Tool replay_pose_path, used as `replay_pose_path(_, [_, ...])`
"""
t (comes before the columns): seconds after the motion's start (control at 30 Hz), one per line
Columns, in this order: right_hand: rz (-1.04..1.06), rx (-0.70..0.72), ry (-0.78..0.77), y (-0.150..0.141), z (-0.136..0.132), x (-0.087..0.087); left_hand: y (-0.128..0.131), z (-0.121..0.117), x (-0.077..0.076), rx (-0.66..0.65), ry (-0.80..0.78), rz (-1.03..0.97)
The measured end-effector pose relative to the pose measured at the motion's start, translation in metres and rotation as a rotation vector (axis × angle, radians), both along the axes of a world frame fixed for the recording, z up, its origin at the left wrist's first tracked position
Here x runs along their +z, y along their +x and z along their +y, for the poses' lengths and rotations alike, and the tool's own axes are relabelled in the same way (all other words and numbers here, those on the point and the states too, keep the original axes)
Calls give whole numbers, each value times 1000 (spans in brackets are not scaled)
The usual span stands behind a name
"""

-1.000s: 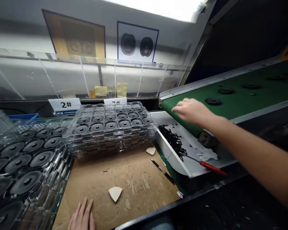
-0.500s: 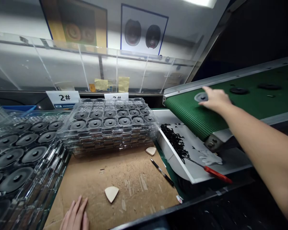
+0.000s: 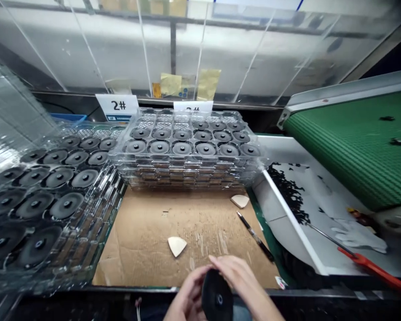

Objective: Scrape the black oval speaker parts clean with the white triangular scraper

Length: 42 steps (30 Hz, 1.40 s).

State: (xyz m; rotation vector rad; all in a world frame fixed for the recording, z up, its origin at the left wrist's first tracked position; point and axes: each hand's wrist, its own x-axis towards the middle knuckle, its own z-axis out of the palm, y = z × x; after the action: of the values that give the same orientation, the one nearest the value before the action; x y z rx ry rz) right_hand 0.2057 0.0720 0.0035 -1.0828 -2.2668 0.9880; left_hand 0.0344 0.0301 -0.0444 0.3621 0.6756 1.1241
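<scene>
Fingers [image 3: 235, 269] of both hands curled, pinching the rim | black speaker disc [image 3: 217, 298] upright between left hand [image 3: 189, 296] and right hand [image 3: 247, 285], at the near bench edge | ahead, pale triangular chip [image 3: 177, 246] on cardboard [image 3: 137, 263] (black pen [image 3: 255, 236] just right) | beyond, stacked clear trays [image 3: 187, 171] of discs | far right, green conveyor belt [image 3: 357, 151]

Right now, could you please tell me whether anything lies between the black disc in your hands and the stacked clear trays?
Nothing visible does: only cardboard separates the disc from the trays.

left hand [image 3: 189, 293], right hand [image 3: 242, 280], low at center, close together, palms inward, fingers curled in a grip
</scene>
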Motion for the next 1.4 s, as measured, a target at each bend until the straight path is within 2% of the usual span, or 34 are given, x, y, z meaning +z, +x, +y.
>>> replay_pose_path(0.07, [65,-63,-87,-9,-13,-23,0,-1,-5,-54,-17,-35])
replay_pose_path(0.13, [94,-120,-119,-18,-21,-35,-8,-3,-7,-79,-64,-41])
replay_pose_path(0.27, [136,-54,-117,-37,-23,-37,-30,-8,1,-6,-235,-61])
replay_pose_path(0.37, [131,-11,-117,-49,-12,-32,-47,-12,12,89,-309,-117])
replay_pose_path(0.47, [23,-120,-94,-61,7,-40,-63,-17,18,182,-304,-162])
replay_pose_path(0.6, [-111,-257,-73,-80,28,-70,-78,-21,18,207,-263,-194])
replay_pose_path(0.73, [-163,-283,-42,-98,31,-97,-88,-22,16,201,-250,-215])
replay_pose_path(0.87, [-129,-233,3,-107,24,-105,-96,-24,15,210,-232,-234])
replay_pose_path(1.03, [-63,-99,18,-114,26,-105,-99,-26,15,244,-196,-266])
replay_pose_path(1.2, [-38,-108,-23,-115,40,-93,-98,-27,13,327,-252,-264])
replay_pose_path(1.3, [-22,-121,-68,-111,49,-65,-96,-26,16,360,-309,-214])
replay_pose_path(1.4, [18,-150,-94,-111,44,-23,-89,-22,22,364,-335,-141])
